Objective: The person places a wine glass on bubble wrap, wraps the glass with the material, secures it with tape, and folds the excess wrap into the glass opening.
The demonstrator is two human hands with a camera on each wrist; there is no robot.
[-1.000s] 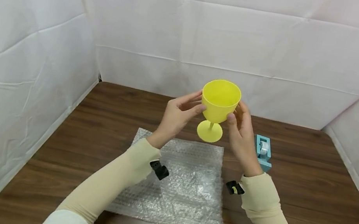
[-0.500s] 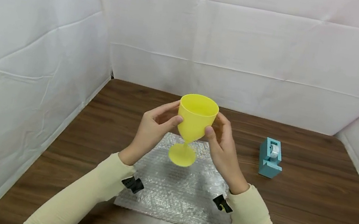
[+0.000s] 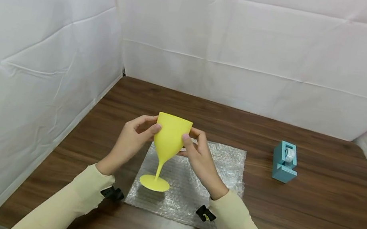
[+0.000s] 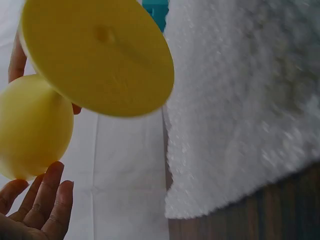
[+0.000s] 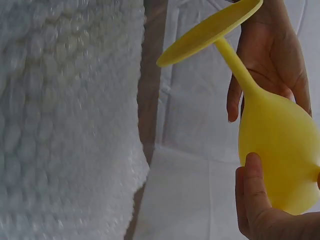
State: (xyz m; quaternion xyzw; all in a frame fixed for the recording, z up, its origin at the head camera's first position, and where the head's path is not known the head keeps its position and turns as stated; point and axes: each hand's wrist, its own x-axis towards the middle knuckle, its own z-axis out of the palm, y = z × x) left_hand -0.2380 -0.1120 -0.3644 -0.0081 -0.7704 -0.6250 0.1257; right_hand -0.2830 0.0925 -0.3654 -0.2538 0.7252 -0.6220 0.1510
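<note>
Between my two hands hangs a yellow goblet [image 3: 169, 138], its bowl up and its round foot below, tilted slightly and lifted over the bubble wrap. My left hand [image 3: 130, 142] grips one side of the bowl, thumb in front. On the opposite side my right hand [image 3: 200, 160] holds the bowl, also thumb in front. The goblet's foot [image 4: 100, 55] looms large in the left wrist view, with fingertips on the bowl below it. In the right wrist view the goblet's stem [image 5: 235, 65] is slanted. A sheet of bubble wrap [image 3: 223, 161] lies flat under the hands.
A teal tape dispenser [image 3: 285, 162] with a clear roll stands on the brown wooden table [image 3: 320, 210] to the right of the bubble wrap. White cloth walls [image 3: 268, 43] enclose the table at the back and sides.
The goblet has come down and to the left in both hands, toward me and over the bubble wrap. Its rim has turned from showing the inside to a nearly side-on view.
</note>
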